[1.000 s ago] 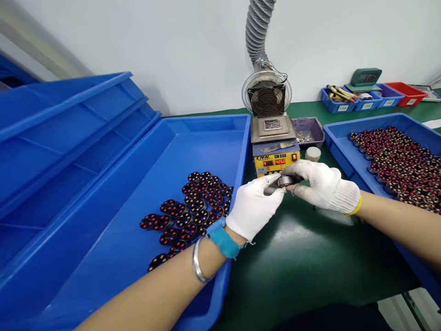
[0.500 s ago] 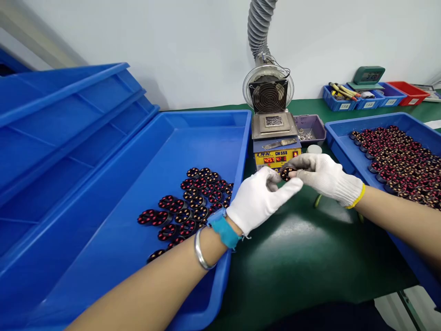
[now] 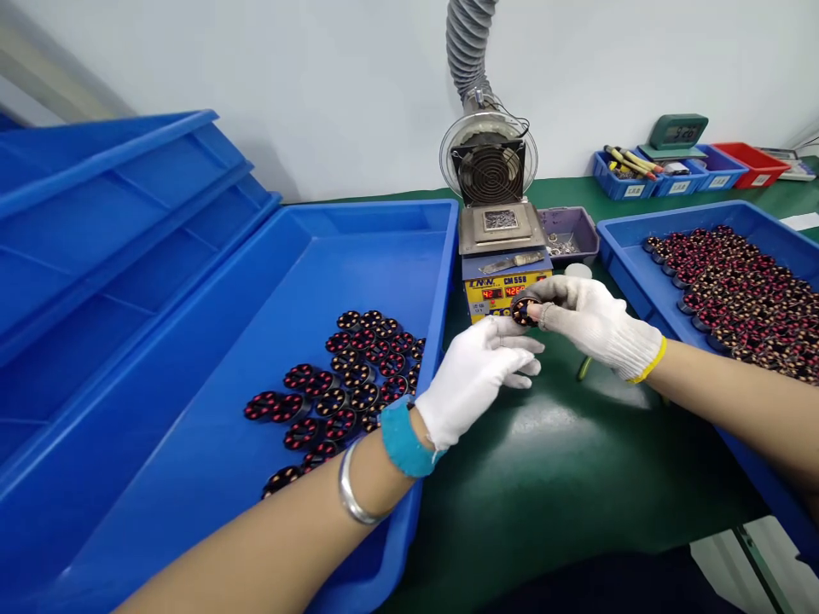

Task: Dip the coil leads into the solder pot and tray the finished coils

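1. At 8 o'clock from the part I'm holding, round black parts (image 3: pixel 364 375) crowd the left blue tray (image 3: pixel 374 264). My left forearm crosses its rim, so a low elbow could topple some.

2. My left hand (image 3: pixel 472 373), at 7 o'clock, is empty with its fingers loosely spread. From this angle I can't tell whether its fingertips touch the held part; if they don't, it offers little support.

3. At 11 o'clock is the machine (image 3: pixel 507 294), its digits lit red. I'd judge its top plate hot, so a stray glove could scorch. The metal scraper (image 3: pixel 513 262), lying loose near the front edge, could be knocked off.

4. The held part (image 3: pixel 520 312), before the machine's panel, is pinched tilted at its edge. A slack grip could drop it onto the table (image 3: pixel 543 486).

5. My right hand (image 3: pixel 592 328), at 3 o'clock, does that pinching; a careless twist might scuff the part.

6. Beyond it, also toward 3 o'clock, the right blue tray (image 3: pixel 614 247) is packed; my forearm could jog it.
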`<control>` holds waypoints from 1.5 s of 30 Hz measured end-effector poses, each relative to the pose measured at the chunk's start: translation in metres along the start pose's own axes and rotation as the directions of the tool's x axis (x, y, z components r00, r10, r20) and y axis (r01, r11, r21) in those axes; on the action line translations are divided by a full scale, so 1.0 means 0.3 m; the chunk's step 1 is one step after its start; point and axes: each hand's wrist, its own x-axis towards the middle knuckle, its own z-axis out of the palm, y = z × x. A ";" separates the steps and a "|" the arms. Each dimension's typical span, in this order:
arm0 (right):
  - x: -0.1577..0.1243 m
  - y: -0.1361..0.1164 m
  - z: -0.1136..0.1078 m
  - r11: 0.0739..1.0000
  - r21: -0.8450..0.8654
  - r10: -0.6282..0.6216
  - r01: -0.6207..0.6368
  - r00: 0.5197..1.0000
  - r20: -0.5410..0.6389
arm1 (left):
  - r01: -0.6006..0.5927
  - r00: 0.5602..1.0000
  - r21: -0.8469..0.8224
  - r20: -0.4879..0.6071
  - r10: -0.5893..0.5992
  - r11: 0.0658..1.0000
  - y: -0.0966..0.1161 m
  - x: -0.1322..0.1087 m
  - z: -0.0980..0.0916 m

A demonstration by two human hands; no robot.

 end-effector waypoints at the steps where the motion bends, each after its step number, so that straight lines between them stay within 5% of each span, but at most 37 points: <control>1: 0.000 0.004 0.000 0.999 -0.039 -0.007 0.006 1.000 -0.011 | -0.020 1.000 0.057 -0.010 0.021 0.998 -0.001 -0.002 0.005; 5: -0.004 0.015 0.002 0.997 -0.081 -0.004 0.001 1.000 -0.030 | -0.079 0.994 0.210 -0.060 0.093 0.975 -0.010 0.006 0.007; 8: -0.011 0.016 0.010 0.998 -0.067 0.017 -0.019 0.999 -0.036 | -0.075 0.995 0.217 -0.047 0.087 0.973 -0.020 0.019 -0.004; 11: -0.009 0.014 0.008 0.997 -0.069 0.037 -0.041 0.998 -0.050 | -0.188 0.974 0.184 -0.095 0.208 0.965 -0.025 0.020 -0.013; 14: -0.001 0.011 -0.001 0.996 -0.065 0.057 -0.061 0.997 -0.060 | -0.393 0.863 0.167 -0.271 0.426 0.904 -0.020 0.011 -0.018; 17: -0.004 0.000 -0.001 0.996 -0.052 0.069 -0.072 0.996 -0.053 | -0.470 0.776 0.214 -0.362 0.516 0.856 -0.014 0.009 -0.022; 23: -0.036 -0.024 0.024 0.996 -0.082 0.040 -0.041 0.999 -0.020 | -0.340 0.849 0.438 -0.238 0.472 0.832 -0.027 0.020 -0.024; 28: -0.016 -0.017 -0.008 0.995 -0.094 0.007 -0.019 0.992 -0.130 | -0.295 0.922 0.587 -0.032 0.385 0.754 -0.038 0.004 -0.011; 32: -0.012 -0.022 -0.021 0.996 -0.086 0.005 -0.018 0.989 -0.145 | -0.264 0.905 0.510 -0.164 0.393 0.819 -0.035 0.013 -0.012; 39: -0.040 -0.049 0.003 0.987 -0.158 -0.022 0.014 0.999 -0.049 | -0.301 0.929 0.363 -0.097 0.357 0.882 -0.055 0.023 -0.023; 45: 0.162 -0.111 -0.093 0.842 -0.523 -0.273 0.136 0.942 -0.194 | -0.381 0.914 0.360 0.011 0.405 0.852 -0.061 0.018 -0.022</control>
